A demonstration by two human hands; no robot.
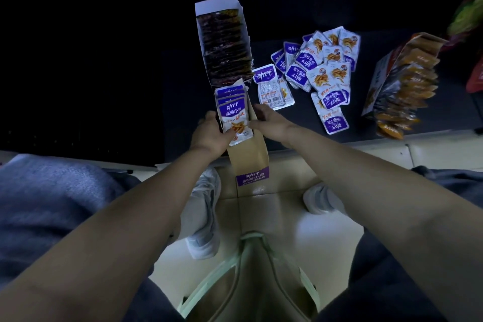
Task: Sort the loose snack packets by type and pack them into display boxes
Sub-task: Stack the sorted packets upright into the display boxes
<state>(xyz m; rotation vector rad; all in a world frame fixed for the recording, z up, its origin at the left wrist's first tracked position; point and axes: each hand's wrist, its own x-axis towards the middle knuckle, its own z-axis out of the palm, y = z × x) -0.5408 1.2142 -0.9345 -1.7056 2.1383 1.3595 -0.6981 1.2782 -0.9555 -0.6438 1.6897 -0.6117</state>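
The person sits at a dark table (183, 102) with both bare arms stretched out over a brown card display box (249, 157), which juts over the table's near edge. Its near end carries a purple label with white writing that looks like 劲仔 over 深海小鱼. A row of purple-and-white packets (230, 98) stands in the far part of the box, and the front packet (235, 123) shows the same 劲仔 深海小鱼 heading above a picture of small golden fish. The left hand (210, 134) grips that packet, with its fingers curled behind the left edge and its thumb pressed on the face. The right hand (268, 123) clasps the right wall of the box, fingers bent over the top, thumb against the packet's right edge. Just beyond lies a white box of dark packets (224, 44), filled in a row, their print too dim to read. To the right a turned-over packet (273, 90) shows a barcode and fine print, and beside it lies a heap of loose packets (322, 68) of the purple kind, most of them upside down to me. Farther right a tilted box of orange packets (403, 81) leans at the table's edge. Below, two white shoes (206, 214) rest on pale floor tiles.
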